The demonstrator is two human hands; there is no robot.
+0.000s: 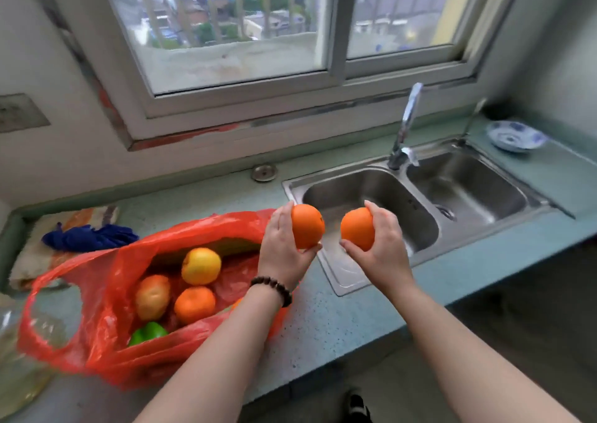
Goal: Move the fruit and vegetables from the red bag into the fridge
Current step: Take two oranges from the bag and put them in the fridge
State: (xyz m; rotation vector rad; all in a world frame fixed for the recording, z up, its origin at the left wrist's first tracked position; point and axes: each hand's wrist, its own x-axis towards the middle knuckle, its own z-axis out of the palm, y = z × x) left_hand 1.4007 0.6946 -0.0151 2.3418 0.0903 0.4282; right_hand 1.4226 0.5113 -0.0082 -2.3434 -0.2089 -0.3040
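A: You've got an orange in each hand! Your left hand point(281, 245) curls its fingers and thumb round one orange point(307, 226), and your right hand point(381, 245) grips the other orange point(357, 229) the same way. Both are held up over the near-left corner of the sink point(326, 274).

B: And they're apart, not touching. There's a beaded bracelet point(273, 288) on your left wrist.

A: Your red bag point(106, 296) lies open on the countertop point(323, 325), toward its left end, just beside the sink's left rim. Inside you can see a yellow fruit point(201, 266), a smaller orange point(194, 304) below it, a yellowish-brown one point(152, 296) to its left and something green point(148, 333) near the bag's front edge.

B: Behind the bag, a blue cloth point(90, 236) sits at the counter's back-left corner. A blue-and-white bowl point(515, 136) rests at the far right end, past the faucet point(405, 128). No fridge in your view.
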